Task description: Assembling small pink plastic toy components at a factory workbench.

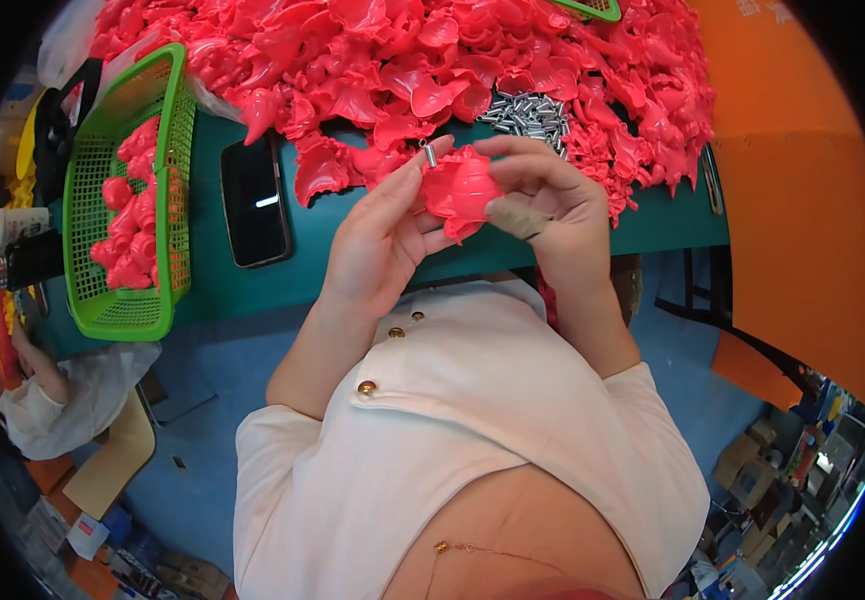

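Observation:
Near the table's front edge, both of my hands are at a glossy pink molded plastic piece [460, 190]. My left hand [377, 225] pinches a small silvery metal cylinder [430, 154] at its thumb and index fingertips, its other fingers under the pink piece. My right hand [562, 205] grips the piece from the right, fingers curled over the top and thumb in front, with a greyish cover on the thumb. The hands hide part of the piece's outline. Just beyond them lies a pile of similar metal cylinders [527, 116].
A large heap of pink molded shells [392, 60] covers the back of the green table [322, 265]. To the left are a dark phone [255, 200] and a green basket [177, 145] holding rounded pink pieces [132, 232]. Another person [62, 395] sits at far left.

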A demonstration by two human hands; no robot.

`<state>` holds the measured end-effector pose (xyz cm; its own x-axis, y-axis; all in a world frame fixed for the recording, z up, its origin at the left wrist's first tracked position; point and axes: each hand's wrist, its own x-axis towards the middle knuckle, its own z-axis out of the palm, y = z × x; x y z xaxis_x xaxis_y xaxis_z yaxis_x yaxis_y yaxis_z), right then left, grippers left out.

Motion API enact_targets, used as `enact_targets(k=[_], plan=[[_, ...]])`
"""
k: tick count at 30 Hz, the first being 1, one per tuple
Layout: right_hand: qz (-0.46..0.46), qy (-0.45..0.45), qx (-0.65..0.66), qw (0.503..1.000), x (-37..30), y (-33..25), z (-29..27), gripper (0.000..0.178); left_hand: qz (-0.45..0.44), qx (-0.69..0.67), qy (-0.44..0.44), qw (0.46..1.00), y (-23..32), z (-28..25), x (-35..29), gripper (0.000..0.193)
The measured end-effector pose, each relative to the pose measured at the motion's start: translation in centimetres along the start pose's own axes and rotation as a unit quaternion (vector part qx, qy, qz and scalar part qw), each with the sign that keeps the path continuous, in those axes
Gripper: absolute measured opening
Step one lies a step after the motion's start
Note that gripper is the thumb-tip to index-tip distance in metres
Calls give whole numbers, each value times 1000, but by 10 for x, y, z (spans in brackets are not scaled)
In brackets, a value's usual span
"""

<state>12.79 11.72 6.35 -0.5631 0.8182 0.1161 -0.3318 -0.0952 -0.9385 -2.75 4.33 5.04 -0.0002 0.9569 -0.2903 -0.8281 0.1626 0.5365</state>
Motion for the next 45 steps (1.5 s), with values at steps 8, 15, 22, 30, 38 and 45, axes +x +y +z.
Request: enact_targets(k=[8,15,22,30,38,45], plan=[[21,11,-94,995,-7,3,10,42,21,8,6,1000,1,-1,-4,42],[68,26,-99,992,-12,6,19,40,33,11,-6,999,1,-6,-3,41],[29,11,-125,992,-10,9,9,21,18,-7,5,1000,-2,-4,-1,42],[110,-23,-113,987,-5,-8,14,18,9,-4,-3,1000,-3,-8,2,42],[90,-8,-221,971,-8,-15,23,24,7,-4,-1,1000,-4,-7,3,40],[-45,-29,-333,942,-11,-7,19,21,-18,-16,-10,1000,-4,-9,3,36]])
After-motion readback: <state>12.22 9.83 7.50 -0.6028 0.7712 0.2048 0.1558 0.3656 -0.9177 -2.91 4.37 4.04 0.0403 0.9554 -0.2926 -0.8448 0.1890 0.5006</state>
